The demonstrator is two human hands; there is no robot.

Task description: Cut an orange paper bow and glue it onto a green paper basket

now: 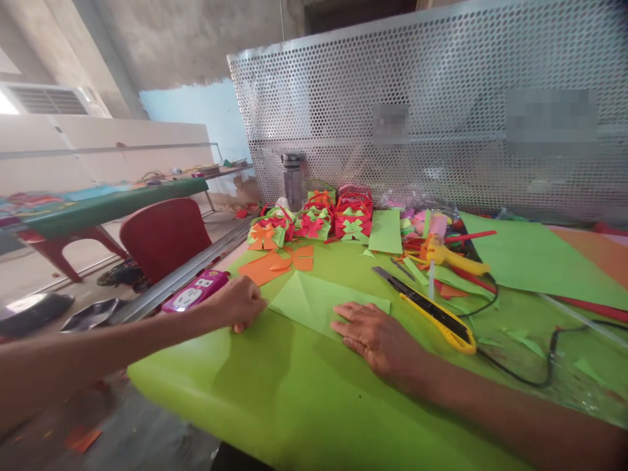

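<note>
A light green sheet of paper (318, 298) lies on the green-covered table, with faint crease lines running from its top corner. My left hand (241, 305) is closed at the sheet's left corner, fingers curled and pinching its edge; the exact contact is partly hidden. Flat on the right part of the paper rests my right hand (375, 337), its fingers stretched out. A yellow and black utility knife (432, 314) lies just right of that hand with its blade out. Behind the sheet are orange paper pieces (262, 267), one cut into rounded petal shapes.
Small red and green paper baskets (353, 222) stand at the back beside a grey bottle (293, 183). A yellow glue gun (456, 256) with a black cord lies among scraps at right. A purple power strip (196, 292) sits at the left edge, near a red chair (167, 232).
</note>
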